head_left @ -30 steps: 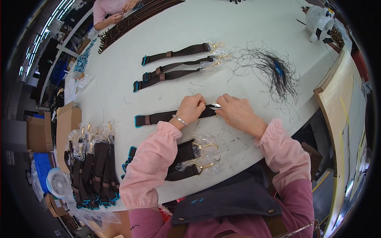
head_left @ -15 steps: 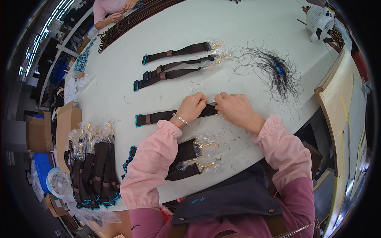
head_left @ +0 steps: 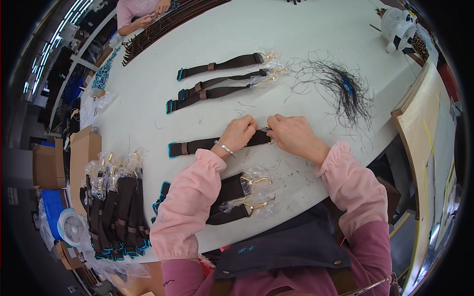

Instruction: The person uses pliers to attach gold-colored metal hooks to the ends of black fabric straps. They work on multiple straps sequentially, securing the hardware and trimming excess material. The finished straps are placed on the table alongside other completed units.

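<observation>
A dark brown webbing strap [head_left: 200,144] lies across the table in front of me, with a blue-wrapped buckle at its left end and a brown leather keeper near it. My left hand [head_left: 238,134], with a silver bangle at the wrist, is closed in a pinch on the strap near its right end. Facing it, my right hand [head_left: 294,135] is closed at that same end, fingertips close to the left ones. A small shiny bit shows between them; the fingers hide most of the strap's end fitting.
Beyond my hands lie several similar straps [head_left: 222,61] with gold hooks in clear plastic. More straps [head_left: 232,190] lie nearer me, and a bundle [head_left: 126,202] hangs at the left table edge. Loose dark threads [head_left: 348,89] are heaped at right. A co-worker's hands [head_left: 145,20] show far left.
</observation>
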A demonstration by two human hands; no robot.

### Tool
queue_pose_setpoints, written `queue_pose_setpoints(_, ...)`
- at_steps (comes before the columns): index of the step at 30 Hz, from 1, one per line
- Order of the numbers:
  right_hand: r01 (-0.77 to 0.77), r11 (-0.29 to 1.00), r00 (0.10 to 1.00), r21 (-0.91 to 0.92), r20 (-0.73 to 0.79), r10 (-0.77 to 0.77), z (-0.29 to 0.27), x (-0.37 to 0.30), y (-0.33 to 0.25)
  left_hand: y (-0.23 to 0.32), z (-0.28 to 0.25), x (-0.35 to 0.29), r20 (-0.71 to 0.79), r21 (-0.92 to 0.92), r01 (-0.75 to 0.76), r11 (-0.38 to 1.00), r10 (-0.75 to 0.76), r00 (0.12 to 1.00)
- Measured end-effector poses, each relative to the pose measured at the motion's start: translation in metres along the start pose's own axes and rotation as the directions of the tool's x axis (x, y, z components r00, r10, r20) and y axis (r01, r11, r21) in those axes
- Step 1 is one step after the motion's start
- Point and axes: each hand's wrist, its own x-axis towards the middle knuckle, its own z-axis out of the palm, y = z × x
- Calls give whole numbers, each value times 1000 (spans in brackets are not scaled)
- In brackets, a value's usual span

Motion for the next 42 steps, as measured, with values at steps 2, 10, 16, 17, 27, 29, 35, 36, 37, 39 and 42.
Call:
queue_pose_setpoints(2, -10, 1000, 1000, -3, 18, 10, -1, 2, -3, -2, 0, 0, -2, -6, -4, 1000, 4, 1000)
queue_pose_setpoints(10, 20, 1000, 1000, -11, 16, -20, 2, 4, -2, -2, 2, 1, -2, -18, 1, 1000, -1, 1000)
queue_pose_setpoints(16, 50, 998, 998, -23, -44, -51, 3, 4, 2, -4, 2, 2, 17, -84, 22, 996, -21, 1000)
queue_pose_setpoints(17, 57, 998, 995, -23, -75, -59, 1, 5, 1, -4, 1, 2, 21, -109, 38, 993, -36, 999)
queue_pose_setpoints(27, -84, 993, 988, 82, -126, 94, 16, -41, -22, -5, 7, 2, -17, -245, 82, 966, -89, 996)
queue_pose_setpoints(29, -91, 994, 986, 56, -137, 98, 20, -38, -24, -6, 8, 0, -18, -250, 88, 964, -95, 995)
queue_pose_setpoints(35, -89, 996, 990, 6, -108, 89, 21, -35, -26, -3, 7, -1, 10, -249, 72, 966, -71, 997)
queue_pose_setpoints(36, -80, 997, 990, -1, -113, 80, 21, -35, -26, -2, 7, -1, 26, -244, 76, 967, -72, 997)
queue_pose_setpoints(37, -72, 997, 990, -7, -119, 71, 21, -35, -25, -3, 7, 1, 29, -215, 54, 975, -49, 998)
queue_pose_setpoints(39, -52, 999, 993, -13, -111, 51, 22, -36, -24, -6, 8, 5, 37, -156, 9, 988, -3, 999)
queue_pose_setpoints(42, -17, 1000, 995, 4, -103, 17, 21, -34, -17, -9, 8, 10, -15, -203, -86, 975, 85, 996)
